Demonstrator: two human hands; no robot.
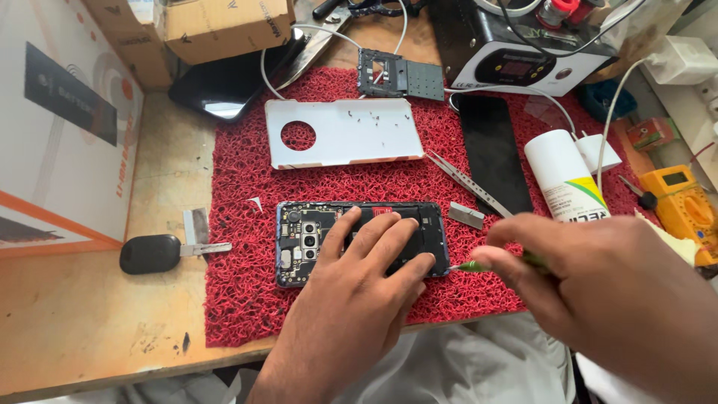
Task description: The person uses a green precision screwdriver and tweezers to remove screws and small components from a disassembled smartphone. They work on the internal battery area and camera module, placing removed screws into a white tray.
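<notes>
An opened phone [307, 241] lies back-up on the red mat [239, 299], its circuit board and camera modules bare. My left hand [359, 288] rests flat on the phone's middle, fingers spread over the battery area. My right hand [591, 280] pinches a small green-handled screwdriver [479, 265], whose tip points at the phone's right end. The phone's white back cover [359, 135] with a round camera hole lies farther back on the mat, several tiny screws scattered on it.
Metal tweezers [467, 182], a small metal piece [466, 215], a black strip [493, 150] and a white bottle [565, 176] lie right of the phone. A car key [161, 253] sits left of the mat. A yellow multimeter [684, 206], cardboard boxes [217, 26] and a heating station [523, 60] ring the bench.
</notes>
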